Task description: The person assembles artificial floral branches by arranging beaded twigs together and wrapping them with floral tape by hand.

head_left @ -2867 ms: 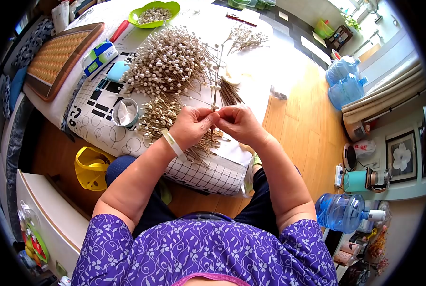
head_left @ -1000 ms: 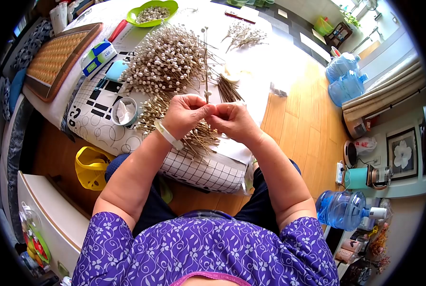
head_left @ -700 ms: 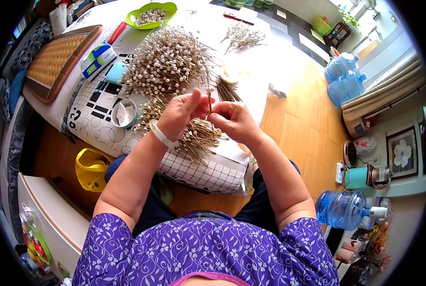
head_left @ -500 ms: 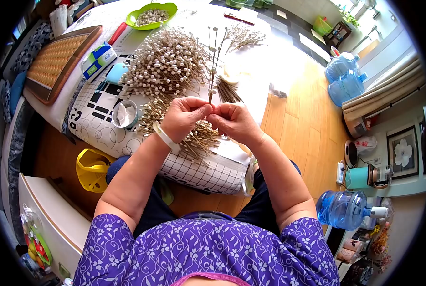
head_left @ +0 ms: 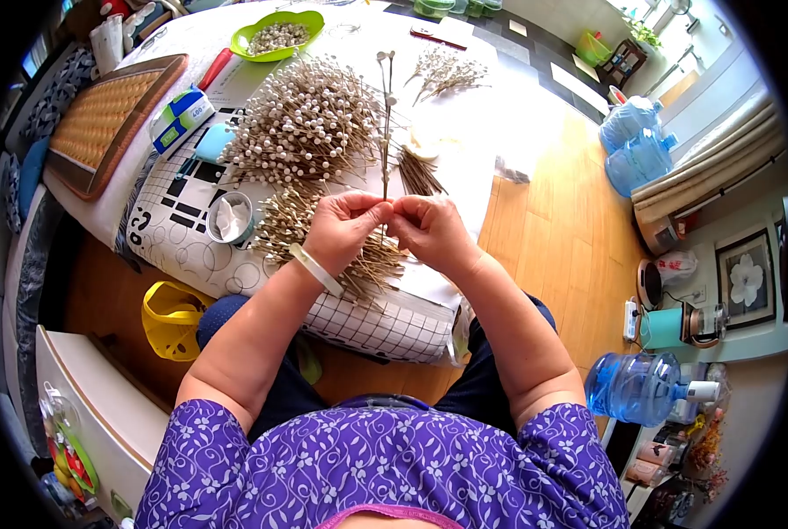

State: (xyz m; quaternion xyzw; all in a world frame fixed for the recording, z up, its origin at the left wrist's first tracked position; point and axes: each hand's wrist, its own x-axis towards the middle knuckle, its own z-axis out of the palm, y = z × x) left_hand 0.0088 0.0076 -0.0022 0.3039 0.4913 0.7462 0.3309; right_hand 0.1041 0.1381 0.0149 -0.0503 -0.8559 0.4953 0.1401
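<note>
My left hand [head_left: 348, 227] and my right hand [head_left: 431, 231] meet over the near part of the table. Fingertips of both pinch a thin upright sprig of brown stems [head_left: 386, 123] tipped with small buds. Where the fingers meet, its lower end is mostly hidden. Just beyond and left lies a big heap of white-budded stems [head_left: 301, 123]. A second bunch of budded stems [head_left: 292, 220] sits partly behind my left hand and wrist. Past my right hand lies a bundle of brown stems [head_left: 421, 173], beside a pale cream item [head_left: 433, 148] I cannot make out.
A green bowl of white buds [head_left: 266, 55] stands at the far left, with a small loose bunch [head_left: 449, 70] at the far right. Nearer are a tissue pack [head_left: 182, 117] and a round tub [head_left: 230, 218]. A yellow basket [head_left: 171, 326] is on the floor, left.
The sprig's stems, spread apart earlier, now stand close together in one narrow line. Both hands have shifted slightly toward me and still pinch it.
</note>
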